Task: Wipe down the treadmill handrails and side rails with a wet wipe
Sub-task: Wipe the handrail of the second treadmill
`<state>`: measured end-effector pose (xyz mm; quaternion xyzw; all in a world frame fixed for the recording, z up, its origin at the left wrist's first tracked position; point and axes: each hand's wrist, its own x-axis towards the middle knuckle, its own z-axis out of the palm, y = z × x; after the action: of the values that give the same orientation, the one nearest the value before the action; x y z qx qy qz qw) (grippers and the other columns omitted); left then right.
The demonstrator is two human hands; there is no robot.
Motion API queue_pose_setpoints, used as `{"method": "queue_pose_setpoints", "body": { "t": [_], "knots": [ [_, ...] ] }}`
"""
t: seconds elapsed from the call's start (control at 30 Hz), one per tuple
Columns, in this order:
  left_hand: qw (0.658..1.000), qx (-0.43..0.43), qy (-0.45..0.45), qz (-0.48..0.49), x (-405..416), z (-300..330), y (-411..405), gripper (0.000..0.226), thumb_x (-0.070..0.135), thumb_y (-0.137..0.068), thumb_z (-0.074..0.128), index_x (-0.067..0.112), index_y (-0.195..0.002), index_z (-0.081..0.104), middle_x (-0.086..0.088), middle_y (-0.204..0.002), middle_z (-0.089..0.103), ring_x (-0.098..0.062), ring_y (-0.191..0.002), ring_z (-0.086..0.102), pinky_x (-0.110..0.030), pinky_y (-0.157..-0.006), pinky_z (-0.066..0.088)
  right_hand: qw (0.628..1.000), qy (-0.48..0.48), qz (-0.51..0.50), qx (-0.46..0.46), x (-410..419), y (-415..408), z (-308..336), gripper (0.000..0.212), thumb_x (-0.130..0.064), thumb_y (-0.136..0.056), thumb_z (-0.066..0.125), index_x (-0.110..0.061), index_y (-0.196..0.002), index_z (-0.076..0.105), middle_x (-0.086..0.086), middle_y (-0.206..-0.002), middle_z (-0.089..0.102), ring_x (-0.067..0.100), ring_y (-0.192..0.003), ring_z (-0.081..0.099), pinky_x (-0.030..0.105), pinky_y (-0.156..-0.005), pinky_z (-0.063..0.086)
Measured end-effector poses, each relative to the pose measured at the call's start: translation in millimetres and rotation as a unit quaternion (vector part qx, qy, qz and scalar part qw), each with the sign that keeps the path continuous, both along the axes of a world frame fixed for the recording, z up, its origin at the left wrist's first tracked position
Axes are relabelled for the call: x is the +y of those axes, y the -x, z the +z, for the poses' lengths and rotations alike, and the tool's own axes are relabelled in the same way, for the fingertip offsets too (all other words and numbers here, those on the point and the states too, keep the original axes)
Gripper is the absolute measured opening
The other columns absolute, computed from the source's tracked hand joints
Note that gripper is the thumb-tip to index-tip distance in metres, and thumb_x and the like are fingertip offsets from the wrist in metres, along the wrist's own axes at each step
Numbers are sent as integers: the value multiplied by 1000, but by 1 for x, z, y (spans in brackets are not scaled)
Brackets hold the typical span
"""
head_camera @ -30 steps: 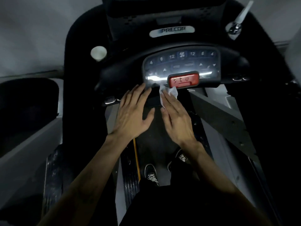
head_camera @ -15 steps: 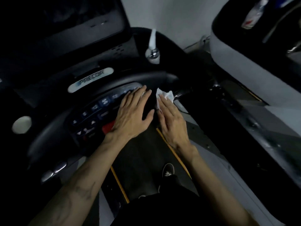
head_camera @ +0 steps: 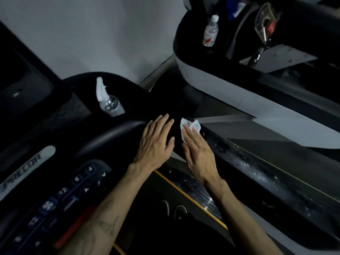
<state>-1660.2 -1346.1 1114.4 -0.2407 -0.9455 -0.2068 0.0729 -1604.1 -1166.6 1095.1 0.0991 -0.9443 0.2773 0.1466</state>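
Both hands flat; right covers wipe.

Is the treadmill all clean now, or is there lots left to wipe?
Lots left, probably. The right hand presses the wet wipe flat at the top end of the right side rail, just starting it. That rail is speckled further down, so it looks unwiped. The left hand rests flat beside it. Whether the handrails are done can't be told.

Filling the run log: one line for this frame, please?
right hand: flat, pressing wet wipe on right handrail | left hand: flat on console edge, empty | spray bottle: in cupholder
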Motion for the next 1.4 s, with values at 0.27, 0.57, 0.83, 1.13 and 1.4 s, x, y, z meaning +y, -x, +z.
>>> {"method": "queue_pose_setpoints", "body": {
  "t": [0.27,0.57,0.83,1.13,1.4],
  "knots": [
    [996,8,21,-90,13,-39,61,57,34,-101,38,10,-152,44,-10,-165,33,-24,-156,21,-49,-126,21,985,-153,-77,-31,-1,18,-45,50,-27,-109,34,-8,-156,39,10,-165,31,29,-154,25,50,-121,31],
    [990,10,-16,-141,15,-61,101,52,31,-105,37,9,-151,48,-8,-162,39,-21,-155,25,-45,-128,15,957,-238,-139,-89,-20,39,-40,63,-39,-108,31,-10,-162,21,10,-171,12,27,-158,8,51,-125,19],
    [987,35,-47,-153,14,-66,105,49,32,-104,43,10,-147,54,-8,-158,45,-22,-152,32,-44,-127,18,950,-207,-210,-102,-46,12,-45,68,-36,-102,37,-5,-161,23,14,-170,12,32,-158,7,52,-125,15],
    [975,57,-12,-214,-5,-66,121,49,29,-106,38,12,-150,50,-5,-160,43,-20,-151,34,-43,-124,25,947,-230,-180,-132,-30,30,-37,73,-31,-94,34,-11,-163,19,9,-171,10,27,-158,7,51,-125,14],
    [977,29,-57,-202,-2,-65,123,47,28,-103,41,12,-146,56,-3,-155,49,-19,-148,39,-40,-122,27,948,-223,-189,-127,-59,23,-43,75,-32,-95,37,-9,-163,16,11,-171,6,34,-158,3,53,-125,13]
  ]
}}
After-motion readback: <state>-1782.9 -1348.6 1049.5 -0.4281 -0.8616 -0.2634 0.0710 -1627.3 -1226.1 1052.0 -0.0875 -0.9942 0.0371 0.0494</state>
